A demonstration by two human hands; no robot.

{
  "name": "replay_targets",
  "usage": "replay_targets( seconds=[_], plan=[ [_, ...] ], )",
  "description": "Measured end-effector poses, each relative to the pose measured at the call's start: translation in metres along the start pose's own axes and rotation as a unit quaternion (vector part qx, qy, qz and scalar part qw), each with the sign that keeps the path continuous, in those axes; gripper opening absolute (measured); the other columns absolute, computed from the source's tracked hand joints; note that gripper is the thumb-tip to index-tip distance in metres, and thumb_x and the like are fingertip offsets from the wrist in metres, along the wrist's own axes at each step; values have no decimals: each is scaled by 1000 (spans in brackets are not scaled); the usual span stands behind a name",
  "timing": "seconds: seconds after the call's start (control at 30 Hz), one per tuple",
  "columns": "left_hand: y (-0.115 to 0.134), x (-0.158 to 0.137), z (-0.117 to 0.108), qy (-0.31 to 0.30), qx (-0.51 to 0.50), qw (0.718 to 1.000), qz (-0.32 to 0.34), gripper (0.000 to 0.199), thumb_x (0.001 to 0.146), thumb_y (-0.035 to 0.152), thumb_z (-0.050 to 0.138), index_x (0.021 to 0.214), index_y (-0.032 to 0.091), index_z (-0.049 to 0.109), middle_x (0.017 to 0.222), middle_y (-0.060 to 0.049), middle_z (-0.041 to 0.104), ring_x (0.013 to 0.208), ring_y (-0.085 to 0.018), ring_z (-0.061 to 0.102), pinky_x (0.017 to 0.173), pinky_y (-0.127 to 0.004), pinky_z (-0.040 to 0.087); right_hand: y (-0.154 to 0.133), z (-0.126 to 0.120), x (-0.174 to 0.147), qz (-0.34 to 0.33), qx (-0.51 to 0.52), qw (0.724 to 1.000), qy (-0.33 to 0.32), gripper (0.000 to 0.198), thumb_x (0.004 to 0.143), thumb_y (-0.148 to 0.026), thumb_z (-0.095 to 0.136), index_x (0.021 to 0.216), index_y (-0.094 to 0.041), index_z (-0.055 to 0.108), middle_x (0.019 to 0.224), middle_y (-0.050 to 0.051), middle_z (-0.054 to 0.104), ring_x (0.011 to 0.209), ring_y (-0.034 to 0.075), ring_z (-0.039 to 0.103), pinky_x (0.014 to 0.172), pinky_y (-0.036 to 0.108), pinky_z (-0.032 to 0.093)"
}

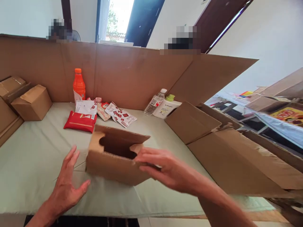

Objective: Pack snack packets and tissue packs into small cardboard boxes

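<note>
An open cardboard box stands on the pale green cloth in front of me, its lid flap raised at the back and its inside dark. My right hand grips the box at its right front corner, fingers at a side flap. To the left of the box, my left hand is apart from it, with thumb and fingers spread and nothing in them. Just behind the box lie a red packet and several white and red printed sachets.
An orange bottle stands at the back left, near small closed boxes. A clear bottle and a white bottle with a green cap lean at the cardboard wall. Larger open boxes fill the right side.
</note>
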State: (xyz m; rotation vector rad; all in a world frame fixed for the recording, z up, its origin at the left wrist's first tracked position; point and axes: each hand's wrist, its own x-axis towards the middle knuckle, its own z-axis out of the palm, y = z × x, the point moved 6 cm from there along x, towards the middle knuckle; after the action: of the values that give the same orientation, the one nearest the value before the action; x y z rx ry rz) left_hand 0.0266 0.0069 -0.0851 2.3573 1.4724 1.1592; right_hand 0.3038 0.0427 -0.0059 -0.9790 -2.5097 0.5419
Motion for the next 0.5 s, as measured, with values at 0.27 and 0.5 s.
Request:
replay_targets(
  seconds=[0.27,0.5],
  plan=[
    [33,0,-41,-27,-127,989,75,50,86,3,56,132,22,54,124,-7,69,141,-25,48,119,-50,41,-46,33,8,-66,189,975,-99,42,107,-45,44,106,-15,73,88,8,70,78,15,62,70,27,46],
    [50,18,-40,-168,-88,967,167,37,66,0,52,95,22,59,136,-9,63,142,-29,45,118,-55,37,-26,38,40,7,137,975,-175,35,105,-34,46,123,-16,70,119,10,74,106,20,68,92,30,50]
  ],
)
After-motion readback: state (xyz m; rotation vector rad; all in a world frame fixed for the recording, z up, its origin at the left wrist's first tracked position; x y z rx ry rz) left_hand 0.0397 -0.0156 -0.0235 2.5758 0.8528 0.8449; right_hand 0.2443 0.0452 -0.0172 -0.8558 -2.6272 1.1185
